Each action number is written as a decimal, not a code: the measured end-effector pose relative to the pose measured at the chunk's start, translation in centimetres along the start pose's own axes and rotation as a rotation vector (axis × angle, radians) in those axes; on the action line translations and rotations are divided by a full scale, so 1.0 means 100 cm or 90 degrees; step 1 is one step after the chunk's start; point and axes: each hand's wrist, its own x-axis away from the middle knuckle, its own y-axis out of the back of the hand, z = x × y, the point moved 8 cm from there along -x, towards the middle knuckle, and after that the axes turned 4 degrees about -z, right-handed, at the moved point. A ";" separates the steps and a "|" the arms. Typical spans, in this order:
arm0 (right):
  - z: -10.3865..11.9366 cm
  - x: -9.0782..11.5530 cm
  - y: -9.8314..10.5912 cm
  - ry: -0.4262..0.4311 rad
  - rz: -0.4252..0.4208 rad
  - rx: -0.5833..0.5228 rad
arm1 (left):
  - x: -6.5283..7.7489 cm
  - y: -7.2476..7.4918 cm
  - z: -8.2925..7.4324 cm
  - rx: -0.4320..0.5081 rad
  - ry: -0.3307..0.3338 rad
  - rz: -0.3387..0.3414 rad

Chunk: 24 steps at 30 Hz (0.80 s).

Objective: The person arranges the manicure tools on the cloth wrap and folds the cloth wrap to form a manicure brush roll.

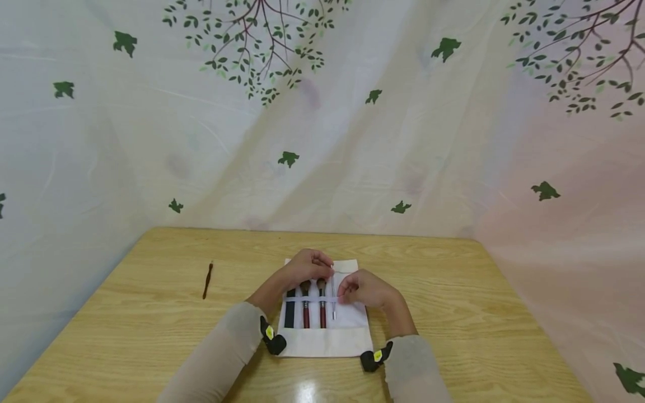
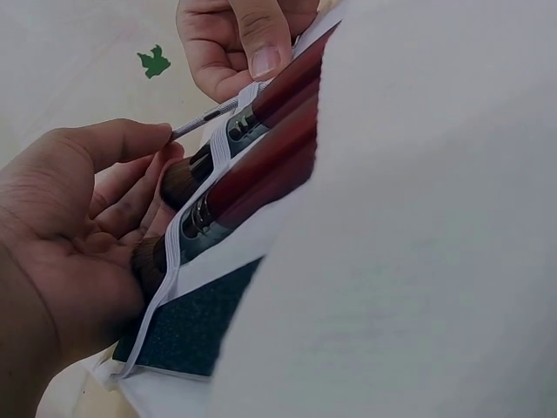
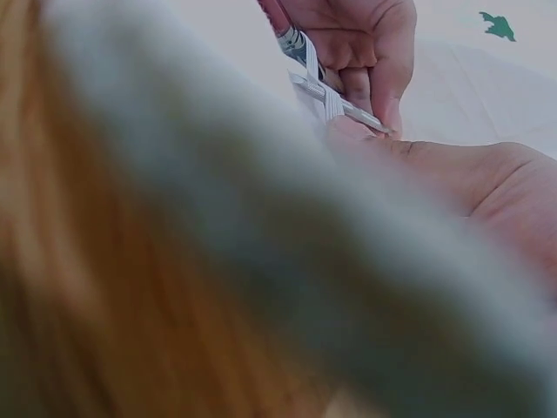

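Observation:
A white fabric roll-up pouch (image 1: 327,342) lies spread on the table, an elastic band (image 2: 174,248) running across it. Under the band sit two red-handled brushes (image 1: 305,318) and a dark flat strip (image 1: 289,314). To their right, a slim silver metal tool (image 1: 334,312) with a knurled grip passes through the elastic. My left hand (image 1: 308,266) pinches its upper end between thumb and fingers, above the brush heads. Thumb and fingers of my right hand (image 1: 370,288) pinch the elastic just right of the tool. Loose fabric blurs much of the right wrist view.
A thin brown tool with a shaped handle (image 1: 208,281) lies alone on the wooden table (image 1: 428,347), left of the pouch. Behind the table hangs a pale curtain (image 1: 342,184) printed with leaves and branches. Black wrist cameras (image 1: 274,342) sit on both sleeves.

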 end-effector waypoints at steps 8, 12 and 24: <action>-0.002 0.000 0.001 -0.006 -0.004 -0.010 | 0.004 -0.001 -0.008 -0.080 -0.055 0.045; -0.005 0.000 0.001 -0.016 -0.005 -0.012 | 0.004 -0.001 -0.012 -0.133 -0.068 0.080; -0.005 -0.001 0.001 -0.010 -0.008 -0.018 | 0.004 -0.002 -0.011 -0.157 -0.073 0.120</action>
